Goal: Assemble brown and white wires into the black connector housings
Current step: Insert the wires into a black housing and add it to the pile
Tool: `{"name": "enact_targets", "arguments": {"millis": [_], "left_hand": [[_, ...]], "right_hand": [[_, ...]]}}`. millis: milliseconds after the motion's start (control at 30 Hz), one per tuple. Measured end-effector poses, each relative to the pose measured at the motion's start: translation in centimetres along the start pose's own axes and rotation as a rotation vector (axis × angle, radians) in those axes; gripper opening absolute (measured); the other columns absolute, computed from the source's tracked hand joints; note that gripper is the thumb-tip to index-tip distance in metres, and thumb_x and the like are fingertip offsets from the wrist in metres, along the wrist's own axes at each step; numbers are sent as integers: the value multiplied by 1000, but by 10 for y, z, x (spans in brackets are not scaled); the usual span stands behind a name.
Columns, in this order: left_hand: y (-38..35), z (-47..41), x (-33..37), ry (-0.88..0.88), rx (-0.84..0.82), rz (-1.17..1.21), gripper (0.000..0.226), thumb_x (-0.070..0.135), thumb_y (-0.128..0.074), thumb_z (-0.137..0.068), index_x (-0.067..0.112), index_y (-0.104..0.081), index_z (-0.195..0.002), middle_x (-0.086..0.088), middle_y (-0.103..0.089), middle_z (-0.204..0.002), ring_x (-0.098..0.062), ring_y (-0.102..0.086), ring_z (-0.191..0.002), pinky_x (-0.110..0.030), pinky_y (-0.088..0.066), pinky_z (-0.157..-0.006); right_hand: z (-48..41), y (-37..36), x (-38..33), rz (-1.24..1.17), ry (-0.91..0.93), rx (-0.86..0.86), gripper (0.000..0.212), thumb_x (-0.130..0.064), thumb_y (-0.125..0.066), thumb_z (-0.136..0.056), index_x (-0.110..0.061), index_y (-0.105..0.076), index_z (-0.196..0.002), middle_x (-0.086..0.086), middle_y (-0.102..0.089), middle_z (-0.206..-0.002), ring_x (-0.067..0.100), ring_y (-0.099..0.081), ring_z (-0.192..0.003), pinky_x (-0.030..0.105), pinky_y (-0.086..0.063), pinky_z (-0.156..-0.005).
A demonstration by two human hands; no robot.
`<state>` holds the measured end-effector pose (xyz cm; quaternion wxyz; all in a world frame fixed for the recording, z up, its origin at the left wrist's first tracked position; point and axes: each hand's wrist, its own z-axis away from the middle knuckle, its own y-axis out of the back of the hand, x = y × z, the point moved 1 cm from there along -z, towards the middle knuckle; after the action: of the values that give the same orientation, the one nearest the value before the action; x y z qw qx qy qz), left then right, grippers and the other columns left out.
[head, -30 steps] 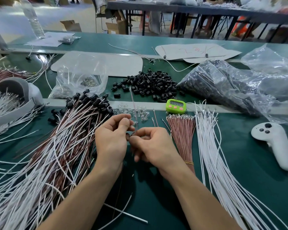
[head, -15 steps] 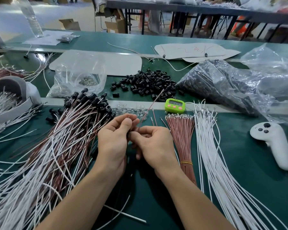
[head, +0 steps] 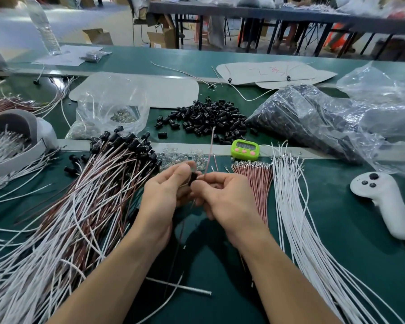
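While fingers [head: 181, 170] of the left hand [head: 161, 197] pinch a black connector housing [head: 193, 179] steady, the right hand [head: 225, 197] pinches a brown wire [head: 210, 148] just beside it, seemingly for insertion; loose housings [head: 206, 118] and white wires [head: 290, 206] lie within reach on the counter [head: 341, 220].

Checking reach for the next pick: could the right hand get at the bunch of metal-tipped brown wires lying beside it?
Probably yes: the bunch of metal-tipped brown wires lies uncovered just beside the right hand, though that hand now pinches a single brown wire.
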<state>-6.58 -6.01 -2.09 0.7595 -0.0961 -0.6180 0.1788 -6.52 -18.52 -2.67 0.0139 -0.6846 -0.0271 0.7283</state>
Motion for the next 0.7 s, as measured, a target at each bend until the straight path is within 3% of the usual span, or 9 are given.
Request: {"name": "enact_targets", "arguments": {"millis": [67, 167, 300, 400, 500, 700], "left_hand": [[2, 0, 1, 38, -95, -96, 18, 16, -63, -96, 14, -81, -98, -17, -78, -96, -20, -74, -74, -27, -60, -67], [4, 1, -2, 61, -143, -146, 16, 10, -68, -92, 14, -79, -103, -11, -79, -89, -18, -76, -73, -23, -58, -61], [5, -1, -3, -24, -40, -218, 21, -2, -75, -84, 12, -76, -100, -9, -78, -79, -15, -72, -64, -18, -53, -57], [6, -1, -3, -75, 0, -291, 22, -7, -79, -79, 12, -76, -91, -11, -76, -73, -14, -70, -61, -17, -51, -54], [4, 1, -5, -65, 0, -313, 20, -4, -80, -79, 14, -77, -87, -14, -78, -79, -16, -72, -66, -17, -53, -57], [4, 1, -7, -66, 13, -288, 20, -6, -75, -83, 14, -75, -89, -13, -79, -85, -21, -76, -77, -19, -56, -61]], "right_hand": [[-2, 9, -5, -7, 19, 26, 25, -5, -77, -88, -23, -80, -71, 3, -64, -51, 10, -41, -34, 18, -30, -34], [-3, 16, -8, 31, 25, 32, 23, -4, -77, -89, -19, -78, -71, 5, -61, -51, 12, -39, -34, 18, -29, -35], [-6, 23, -7, 197, 51, 86, 21, -7, -74, -89, -20, -77, -73, 5, -68, -57, 15, -49, -38, 21, -39, -41], [-10, 33, -10, 115, 77, 171, 23, -3, -69, -93, -16, -72, -74, 10, -73, -65, 20, -60, -45, 26, -45, -48], [-11, 40, -13, 25, 68, 163, 25, 5, -61, -95, -10, -72, -79, 12, -74, -70, 20, -67, -52, 21, -43, -44], [-12, 41, -13, 9, 63, 128, 24, 3, -60, -98, -9, -72, -81, 9, -74, -69, 18, -65, -52, 20, -43, -46]]}}
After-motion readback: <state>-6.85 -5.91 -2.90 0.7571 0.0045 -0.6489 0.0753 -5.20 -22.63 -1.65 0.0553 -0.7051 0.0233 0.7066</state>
